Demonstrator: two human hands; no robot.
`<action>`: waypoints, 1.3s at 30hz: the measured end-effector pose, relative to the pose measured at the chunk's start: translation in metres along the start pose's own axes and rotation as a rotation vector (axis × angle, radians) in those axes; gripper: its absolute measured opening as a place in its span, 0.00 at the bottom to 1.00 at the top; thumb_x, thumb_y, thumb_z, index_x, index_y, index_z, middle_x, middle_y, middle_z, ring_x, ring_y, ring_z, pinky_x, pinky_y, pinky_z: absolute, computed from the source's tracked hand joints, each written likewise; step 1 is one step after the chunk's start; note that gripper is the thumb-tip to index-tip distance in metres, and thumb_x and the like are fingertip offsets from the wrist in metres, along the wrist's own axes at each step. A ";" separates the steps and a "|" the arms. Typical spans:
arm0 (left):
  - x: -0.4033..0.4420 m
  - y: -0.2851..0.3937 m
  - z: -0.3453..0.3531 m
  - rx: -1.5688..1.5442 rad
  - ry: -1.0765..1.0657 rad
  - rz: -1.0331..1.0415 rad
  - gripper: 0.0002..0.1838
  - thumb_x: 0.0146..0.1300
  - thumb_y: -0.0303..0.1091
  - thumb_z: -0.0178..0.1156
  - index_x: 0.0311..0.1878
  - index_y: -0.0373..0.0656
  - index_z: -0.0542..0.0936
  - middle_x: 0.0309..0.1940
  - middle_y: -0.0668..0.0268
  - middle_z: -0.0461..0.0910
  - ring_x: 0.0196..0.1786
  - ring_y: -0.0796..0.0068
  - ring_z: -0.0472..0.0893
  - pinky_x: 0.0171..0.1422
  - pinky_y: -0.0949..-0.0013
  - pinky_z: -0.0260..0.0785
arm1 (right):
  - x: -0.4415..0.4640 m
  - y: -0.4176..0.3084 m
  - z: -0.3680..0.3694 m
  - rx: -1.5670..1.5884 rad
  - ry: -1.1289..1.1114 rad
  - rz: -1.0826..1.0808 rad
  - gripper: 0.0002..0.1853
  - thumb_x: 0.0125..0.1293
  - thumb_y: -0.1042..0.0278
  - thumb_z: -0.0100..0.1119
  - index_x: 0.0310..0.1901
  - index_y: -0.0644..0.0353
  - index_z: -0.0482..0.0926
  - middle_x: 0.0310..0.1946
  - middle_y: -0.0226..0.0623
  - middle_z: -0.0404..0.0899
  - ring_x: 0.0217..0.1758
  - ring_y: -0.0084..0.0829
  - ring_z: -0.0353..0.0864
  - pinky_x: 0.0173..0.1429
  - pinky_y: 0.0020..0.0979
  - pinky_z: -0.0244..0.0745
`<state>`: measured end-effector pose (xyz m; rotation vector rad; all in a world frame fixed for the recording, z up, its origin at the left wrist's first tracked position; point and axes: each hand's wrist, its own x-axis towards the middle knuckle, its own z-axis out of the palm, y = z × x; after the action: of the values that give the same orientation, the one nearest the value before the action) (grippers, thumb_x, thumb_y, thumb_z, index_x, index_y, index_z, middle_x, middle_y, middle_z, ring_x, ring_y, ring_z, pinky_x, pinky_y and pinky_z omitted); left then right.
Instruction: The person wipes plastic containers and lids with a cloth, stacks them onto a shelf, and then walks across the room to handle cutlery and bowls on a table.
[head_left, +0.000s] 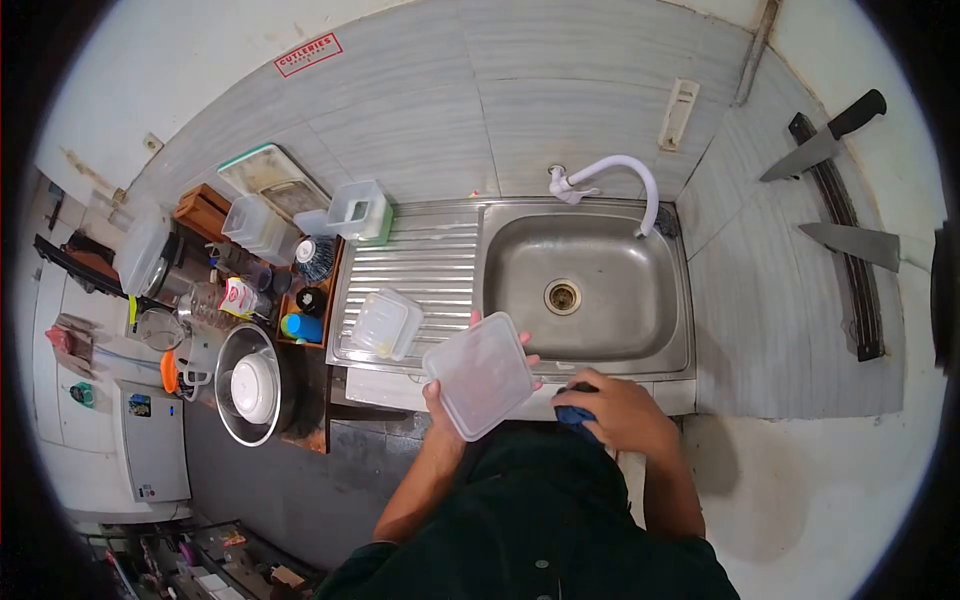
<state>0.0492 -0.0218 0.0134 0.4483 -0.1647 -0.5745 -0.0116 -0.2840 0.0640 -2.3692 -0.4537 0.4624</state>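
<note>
Stainless sink unit [655, 360] along the tiled wall, ribbed drainboard [430, 255] left, basin [610, 255] right. White appliance [155, 445], stickers on its front, well to the left. On the left counter, near side: a steel bowl [229, 395] with a white bowl [255, 388] inside it. Dark knife rack [848, 250] on the right wall, two knives [860, 243] on it, one above the other. White gooseneck faucet [640, 175] at the basin's far edge, spout over the basin's far right part. Two cutting boards [272, 182] lean on the wall, far left.

Left hand [438, 408] spread under a translucent rectangular lid [478, 375]: thumb at its left edge, fingertips showing past the far and right edges. Lid is tilted, its flat face up, at the sink unit's near edge, where drainboard meets basin. Right hand [628, 412] back up, fingers curled round a bunched dark blue cloth [575, 413]; just right of the lid, apart from it, near of the basin.

Clear square container [388, 323] on the drainboard's near left; a second clear tub [358, 205] at its far left corner. Smaller: blue cup [304, 328] in an orange tray [333, 300], left of the drainboard; round drain [563, 296] in the basin floor.
</note>
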 end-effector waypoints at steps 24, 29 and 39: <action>0.023 -0.021 0.026 0.036 -0.111 0.090 0.58 0.67 0.83 0.46 0.86 0.46 0.56 0.81 0.56 0.64 0.82 0.55 0.66 0.86 0.52 0.58 | 0.108 -0.049 0.052 0.270 0.941 -0.616 0.11 0.54 0.77 0.75 0.37 0.59 0.82 0.39 0.41 0.81 0.44 0.48 0.81 0.52 0.43 0.78; 0.008 -0.029 0.005 0.184 0.306 -0.011 0.63 0.65 0.87 0.44 0.89 0.46 0.48 0.79 0.57 0.66 0.81 0.54 0.67 0.85 0.52 0.59 | 0.121 -0.051 0.027 0.249 1.112 -0.368 0.14 0.51 0.80 0.72 0.40 0.58 0.85 0.45 0.38 0.85 0.46 0.46 0.82 0.53 0.44 0.78; 0.023 -0.018 0.030 0.169 0.085 0.131 0.65 0.62 0.88 0.48 0.89 0.51 0.48 0.80 0.54 0.65 0.80 0.51 0.68 0.83 0.48 0.62 | 0.107 -0.038 0.026 0.279 1.130 -0.317 0.12 0.50 0.84 0.72 0.36 0.61 0.84 0.39 0.37 0.80 0.44 0.43 0.82 0.50 0.41 0.79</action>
<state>0.0512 -0.0583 0.0327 0.6208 -0.1607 -0.4140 0.0628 -0.1963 0.0486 -1.8563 -0.1853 -0.8747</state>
